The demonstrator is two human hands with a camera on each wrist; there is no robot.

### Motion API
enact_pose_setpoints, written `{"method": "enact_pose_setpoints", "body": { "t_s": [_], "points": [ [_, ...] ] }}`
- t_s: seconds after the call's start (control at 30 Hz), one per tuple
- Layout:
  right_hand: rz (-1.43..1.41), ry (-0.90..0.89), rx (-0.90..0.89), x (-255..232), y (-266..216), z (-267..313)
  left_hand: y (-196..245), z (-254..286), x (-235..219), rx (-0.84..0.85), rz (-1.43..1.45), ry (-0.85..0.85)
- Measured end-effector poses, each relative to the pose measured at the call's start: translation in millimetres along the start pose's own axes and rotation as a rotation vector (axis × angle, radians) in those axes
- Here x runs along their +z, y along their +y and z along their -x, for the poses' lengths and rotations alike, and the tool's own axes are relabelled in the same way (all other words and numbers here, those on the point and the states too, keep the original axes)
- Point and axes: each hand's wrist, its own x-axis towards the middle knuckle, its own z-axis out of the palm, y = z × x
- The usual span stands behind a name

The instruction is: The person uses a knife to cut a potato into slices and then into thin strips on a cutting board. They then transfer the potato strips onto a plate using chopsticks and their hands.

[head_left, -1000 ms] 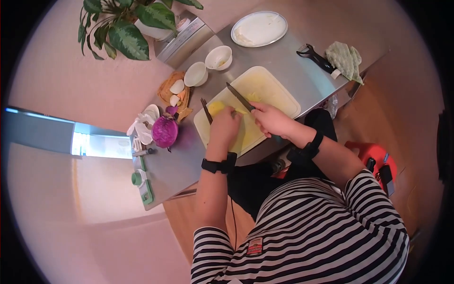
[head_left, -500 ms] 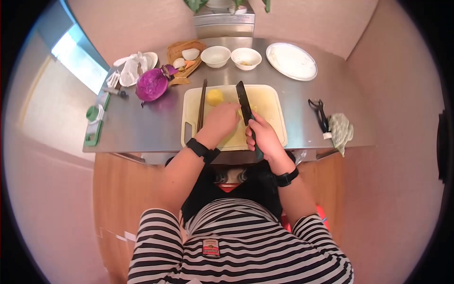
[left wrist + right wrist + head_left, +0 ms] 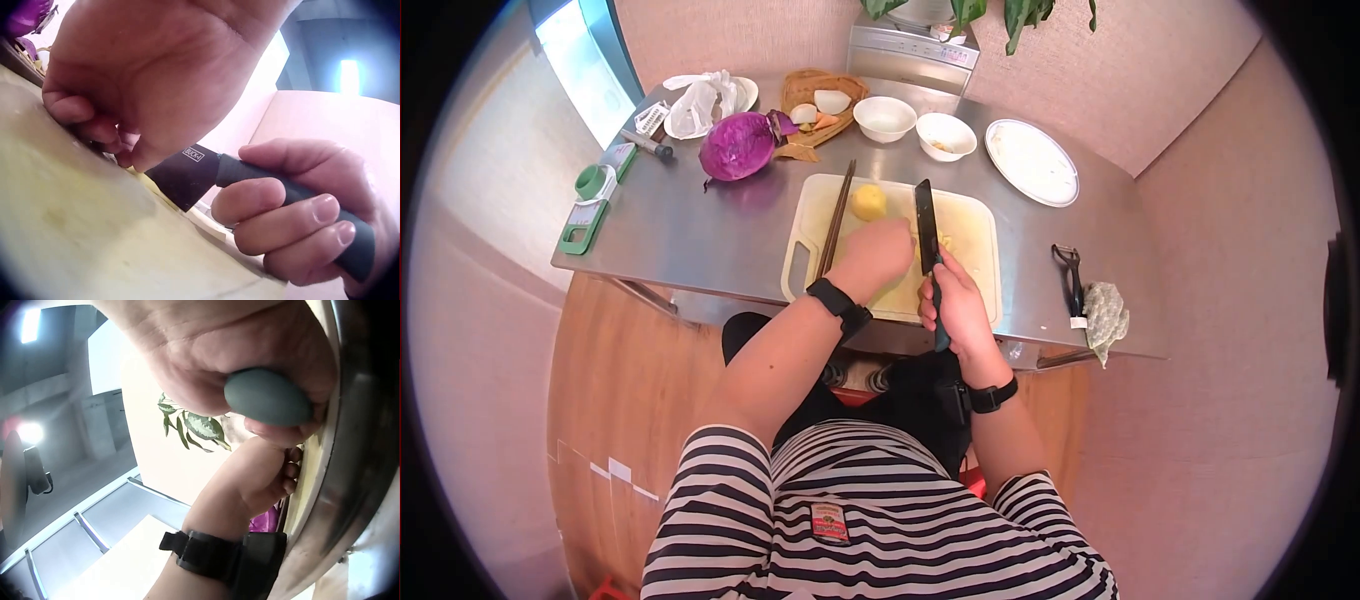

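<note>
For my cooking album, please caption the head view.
Right hand gripping a dark knife over a cutting board, purple cabbage nearby.

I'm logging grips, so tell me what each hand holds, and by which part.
The right hand grips the knife by its handle. Whether the curled left hand holds anything cannot be told.

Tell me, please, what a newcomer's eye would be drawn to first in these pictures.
Probably the vivid purple cut cabbage, at the back left of the metal table. Next, perhaps, the dark-bladed knife in the right hand, over the pale cutting board at the center, with a yellow piece near the board's far edge.
</note>
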Motion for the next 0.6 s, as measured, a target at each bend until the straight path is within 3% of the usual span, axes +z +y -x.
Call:
{"method": "enact_pose_setpoints", "body": {
  "t_s": [0.33, 0.6],
  "points": [
    [0.025, 0.027, -0.017, 4, 1, 1, -3, -2, 4, 0.010, -0.016, 0.012],
    [0.067, 0.034, 0.001, 6, 0, 0, -10, -17, 4, 0.020, -0.062, -0.073]
  ]
}}
